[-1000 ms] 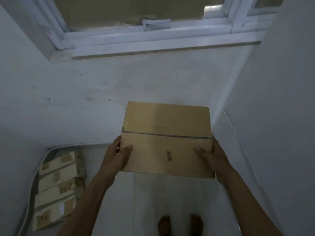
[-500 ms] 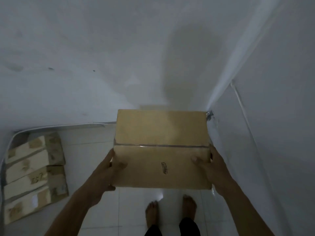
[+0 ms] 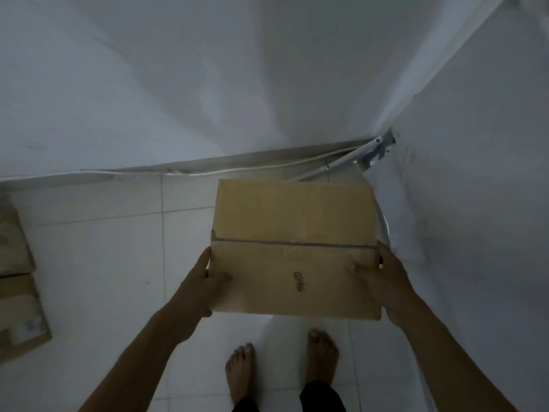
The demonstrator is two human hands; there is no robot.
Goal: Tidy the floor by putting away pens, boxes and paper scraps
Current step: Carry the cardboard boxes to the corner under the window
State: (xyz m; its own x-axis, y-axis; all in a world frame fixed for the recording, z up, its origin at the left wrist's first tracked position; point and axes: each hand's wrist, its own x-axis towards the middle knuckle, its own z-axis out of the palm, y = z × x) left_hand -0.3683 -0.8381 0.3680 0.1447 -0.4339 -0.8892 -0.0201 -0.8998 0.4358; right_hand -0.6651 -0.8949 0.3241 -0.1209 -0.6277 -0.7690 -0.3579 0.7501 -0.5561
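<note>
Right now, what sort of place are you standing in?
Probably a bare corner of an indoor room, perhaps used for storage: white tiled floor, plain white walls meeting at a corner, and taped cardboard boxes on the floor at left.

Both bare forearms reach forward and down, the left hand (image 3: 205, 285) and right hand (image 3: 383, 281) gripping opposite short sides of a flat brown taped cardboard box (image 3: 294, 248), thumbs on top. Two bare feet (image 3: 280, 364) stand below it.
</note>
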